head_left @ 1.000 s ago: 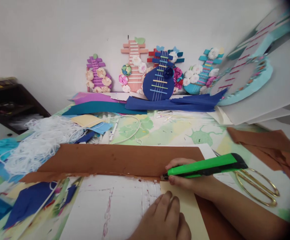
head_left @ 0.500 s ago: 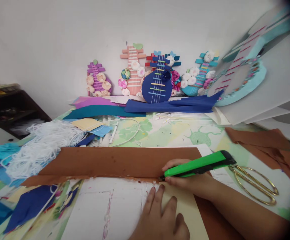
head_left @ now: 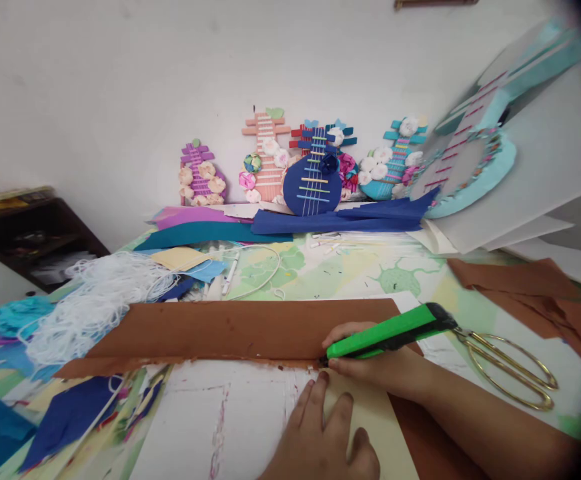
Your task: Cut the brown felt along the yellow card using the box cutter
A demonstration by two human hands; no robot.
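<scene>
My right hand [head_left: 377, 365] is wrapped round a green utility knife [head_left: 389, 329], whose tip touches the lower edge of a long brown paper strip [head_left: 230, 330]. Just below it, my left hand [head_left: 323, 440] lies with fingers stretched flat on a cream card [head_left: 377, 427]. That card rests on a scored white cutting board [head_left: 230, 420]. More brown paper shows under my right forearm.
Gold scissors [head_left: 510, 370] lie right of the knife. A heap of white string [head_left: 95, 300] sits at the left, with blue paper scraps [head_left: 65, 420] below it. Paper guitar crafts [head_left: 315, 177] lean on the back wall. Crumpled brown paper [head_left: 530, 287] lies at the right.
The knife and my right hand slid slightly left along the brown strip's edge. My left hand's fingers reached further up the cream card, towards the blade.
</scene>
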